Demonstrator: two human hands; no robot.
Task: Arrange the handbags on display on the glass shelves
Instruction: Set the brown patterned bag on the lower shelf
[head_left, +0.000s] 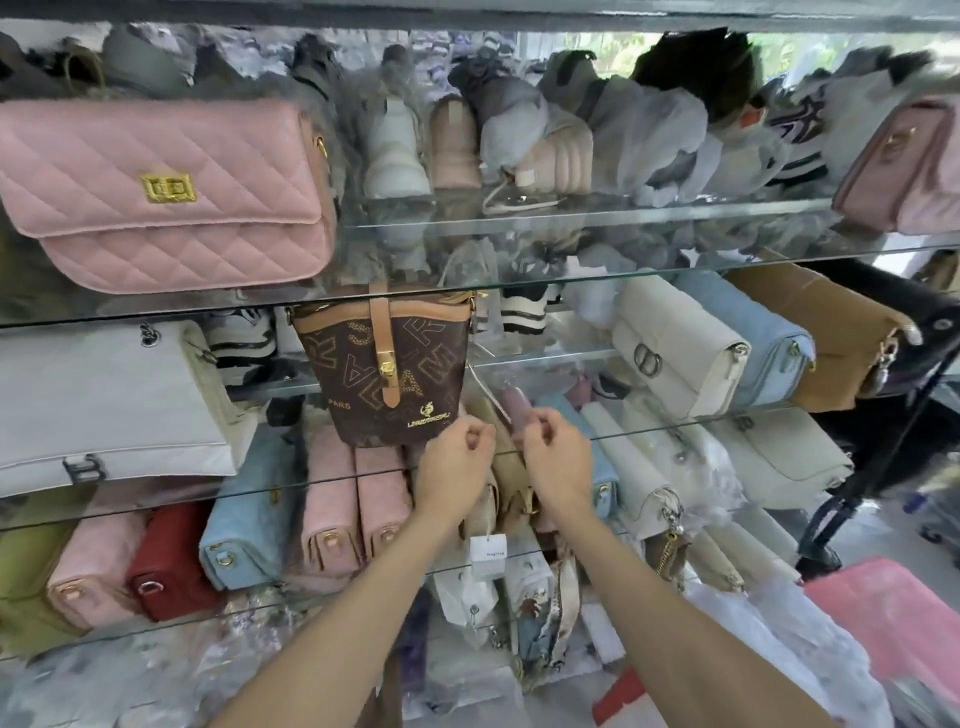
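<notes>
left hand (457, 457) fingers curled, holding nothing i can see | right hand (556, 452) same, curled | both just beside brown bag (384, 364) on glass shelf (727, 423)

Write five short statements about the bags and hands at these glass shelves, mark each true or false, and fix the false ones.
1. The pink quilted bag sits on the shelf above the brown lettered bag. True.
2. The left hand grips the brown lettered bag's strap. False: its fingers are curled just below that bag's lower corner, and no grip on the strap shows.
3. The red bag stands between a pink bag and a light blue bag. True.
4. The right hand rests on the pink quilted bag. False: it is far below, in front of a lower shelf.
5. A white tag hangs between the forearms. True.
</notes>
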